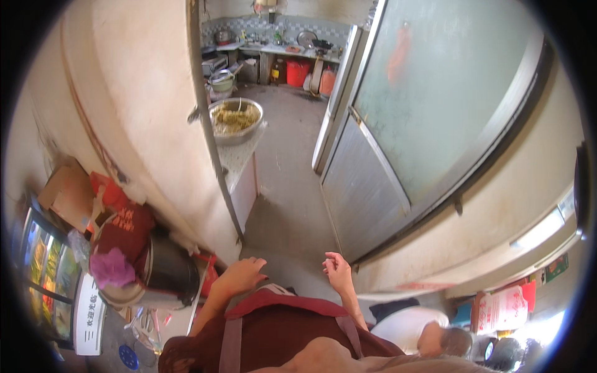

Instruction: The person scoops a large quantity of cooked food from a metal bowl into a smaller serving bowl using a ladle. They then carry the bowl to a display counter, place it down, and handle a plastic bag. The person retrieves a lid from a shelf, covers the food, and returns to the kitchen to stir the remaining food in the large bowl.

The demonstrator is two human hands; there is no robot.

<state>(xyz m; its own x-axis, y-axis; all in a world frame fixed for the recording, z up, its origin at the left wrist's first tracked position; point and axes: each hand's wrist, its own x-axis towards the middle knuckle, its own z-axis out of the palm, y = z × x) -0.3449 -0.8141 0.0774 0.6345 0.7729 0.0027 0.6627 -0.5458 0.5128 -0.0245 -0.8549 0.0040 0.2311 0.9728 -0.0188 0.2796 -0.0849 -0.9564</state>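
Observation:
My left hand (246, 274) is raised in front of my dark red apron (289, 305), its fingers apart and nothing seen in it. On the other side of the apron, my right hand (336, 270) is lifted with fingers partly curled; it touches nothing that I can see. Both hands are in front of a doorway with a grey floor (289, 154) beyond. Past the doorway on the left, a large metal basin (236, 136) of yellowish-green food (235, 119) sits on a speckled countertop (242, 156).
A door with a frosted pane (438, 107) stands at the right, a wall edge (212, 140) at the left. A dark pot (172, 265) and a purple cloth (112, 268) are at lower left. Farther back are a red bucket (297, 73) and a kitchen counter (280, 48). Another person (410, 326) is at lower right.

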